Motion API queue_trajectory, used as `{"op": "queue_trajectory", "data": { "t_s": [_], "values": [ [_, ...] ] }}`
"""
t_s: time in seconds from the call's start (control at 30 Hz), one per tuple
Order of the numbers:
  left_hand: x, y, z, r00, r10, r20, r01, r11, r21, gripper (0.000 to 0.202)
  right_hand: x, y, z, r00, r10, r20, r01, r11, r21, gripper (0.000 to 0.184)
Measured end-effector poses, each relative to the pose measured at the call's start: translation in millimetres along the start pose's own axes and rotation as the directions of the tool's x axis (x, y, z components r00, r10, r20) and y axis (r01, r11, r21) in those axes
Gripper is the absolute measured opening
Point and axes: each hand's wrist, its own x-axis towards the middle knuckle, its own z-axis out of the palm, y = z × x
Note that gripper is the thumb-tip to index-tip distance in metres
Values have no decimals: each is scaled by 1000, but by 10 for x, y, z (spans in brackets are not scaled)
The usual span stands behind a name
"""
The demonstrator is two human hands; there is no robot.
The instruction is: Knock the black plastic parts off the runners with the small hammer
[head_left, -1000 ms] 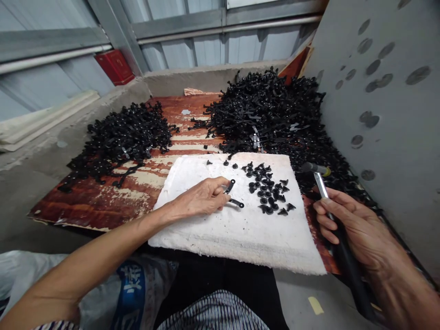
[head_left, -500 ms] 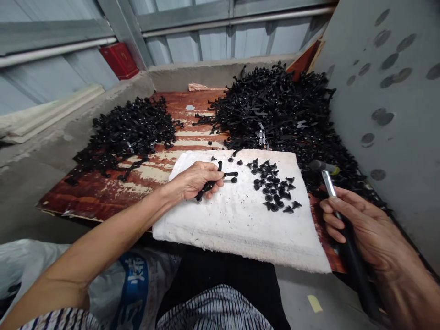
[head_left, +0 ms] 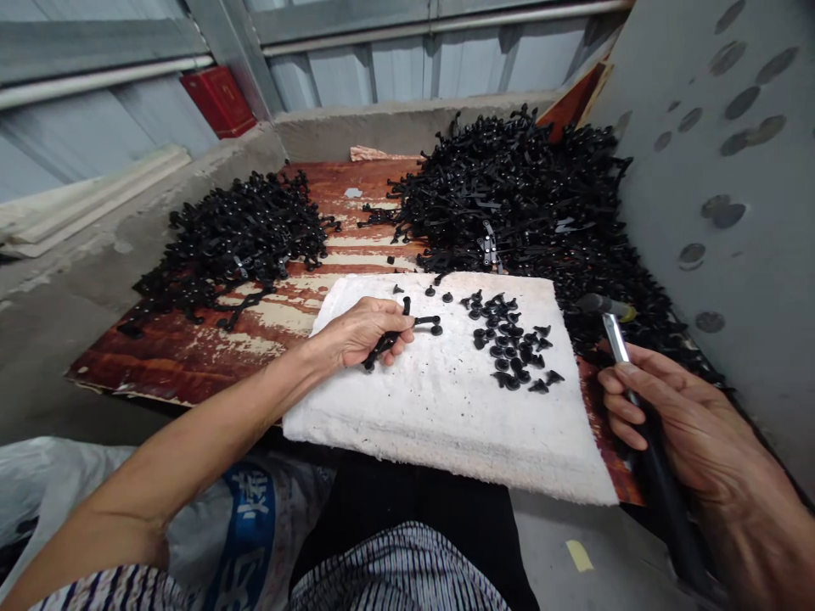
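My left hand [head_left: 366,329] is closed on a black jointed linkage piece [head_left: 425,321] over a folded white towel [head_left: 395,428]. Arms of the piece stick out past the thumb, and the fingers cover its middle. A small round black part [head_left: 436,330] lies by the tip of one arm. Off the towel's right side, my right hand [head_left: 675,399] grips a hammer [head_left: 615,335] by its black handle, with the head raised and tilted away from the towel. Several small black flanged plugs [head_left: 506,348] are scattered on the towel's right half.
A large heap of black linkages [head_left: 497,187] fills the back right of the worn red-brown board [head_left: 153,361]; a smaller heap [head_left: 248,225] sits at left. A low concrete ledge [head_left: 356,131] borders the back, and a grey panel [head_left: 675,204] stands at right. A plastic bag [head_left: 184,543] lies below.
The camera view has shifted slightly. Both hands keep the same grips, and the hammer and the linkage stay almost where they were.
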Motion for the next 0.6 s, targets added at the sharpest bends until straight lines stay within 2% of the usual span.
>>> {"op": "queue_trajectory", "data": {
  "t_s": [0.6],
  "values": [
    [13,-10,23,1000,1,0,-1,999,45,26,15,29,-50,999,-35,14,35,999,-20,48]
  ]
}}
